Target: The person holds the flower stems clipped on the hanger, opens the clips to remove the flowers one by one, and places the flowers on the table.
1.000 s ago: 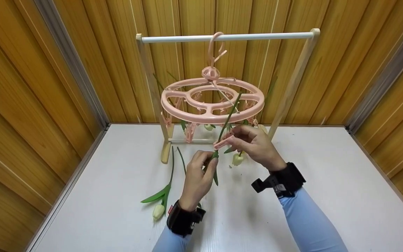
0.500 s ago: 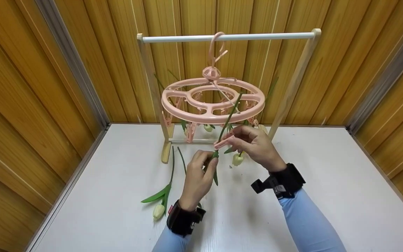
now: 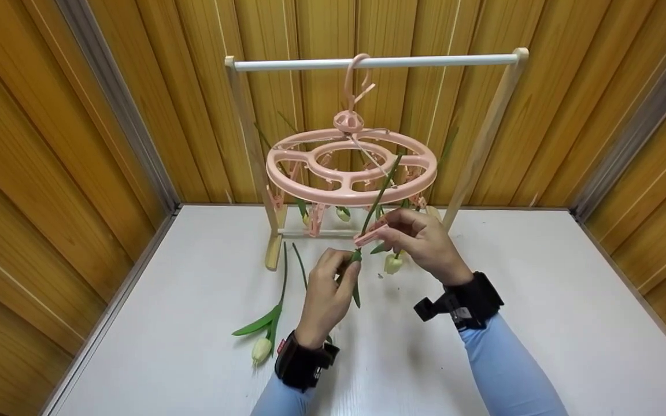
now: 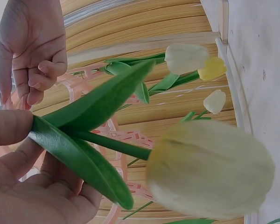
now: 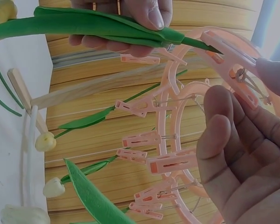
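My left hand [image 3: 333, 283] pinches a tulip by its green leaves and stem. In the left wrist view the bloom of that tulip [image 4: 210, 170] is large and cream-white. Its stem [image 3: 380, 193] rises past the front rim of the pink round hanger [image 3: 304, 188]. My right hand [image 3: 425, 240] pinches the end of a pink clothespin [image 5: 231, 60], whose tip lies at the tulip's stem just above my left fingers. Other tulips [image 5: 53, 187] hang bloom-down from clothespins [image 5: 135, 155] around the hanger.
The hanger hooks over a white rod [image 3: 443, 60] on a wooden stand [image 3: 486, 136]. A loose tulip [image 3: 261, 349] lies on the white table [image 3: 154, 323] left of my left hand, with another stem [image 3: 300, 263] beside it. Wood-patterned walls [image 3: 182, 133] enclose the back and sides.
Both hands stay almost still, with the clothespin at the stem throughout. The hanging tulips at the back shift very slightly.
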### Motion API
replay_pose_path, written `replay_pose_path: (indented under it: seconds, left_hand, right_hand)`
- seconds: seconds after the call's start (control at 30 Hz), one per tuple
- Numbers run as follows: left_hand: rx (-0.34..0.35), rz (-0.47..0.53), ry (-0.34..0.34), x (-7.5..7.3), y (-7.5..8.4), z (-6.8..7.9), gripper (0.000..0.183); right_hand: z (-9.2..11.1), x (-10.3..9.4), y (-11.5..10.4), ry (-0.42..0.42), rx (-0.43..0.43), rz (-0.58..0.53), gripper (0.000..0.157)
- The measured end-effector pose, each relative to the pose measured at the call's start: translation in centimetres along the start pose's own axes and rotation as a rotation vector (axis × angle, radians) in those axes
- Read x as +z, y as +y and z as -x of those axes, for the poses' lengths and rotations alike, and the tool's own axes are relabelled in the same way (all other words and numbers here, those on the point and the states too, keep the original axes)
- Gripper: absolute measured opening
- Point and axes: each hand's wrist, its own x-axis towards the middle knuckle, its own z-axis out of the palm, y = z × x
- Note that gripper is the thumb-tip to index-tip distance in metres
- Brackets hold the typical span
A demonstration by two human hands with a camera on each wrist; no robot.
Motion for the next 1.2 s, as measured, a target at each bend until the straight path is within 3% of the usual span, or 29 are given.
replay_pose_path:
  seconds: [0.43, 0.8, 1.2]
  left_hand:
    - [-0.015, 0.004, -0.013, -0.07, 0.1, -0.06, 0.011]
    - [-0.015, -0.009, -0.021, -0.16, 0.18, -0.17, 0.011]
    - [-0.029, -0.001, -0.032, -0.17, 0.24, -0.05, 0.011]
  right_hand:
    - [-0.04, -0.13, 0.26, -0.023, -0.021, -0.039, 0.012]
    - [-0.16, -0.52, 0.06, 0.021, -0.009, 0.026, 0.009]
    - [-0.01, -0.67, -0.02, 0.029, 0.004, 0.002, 0.011]
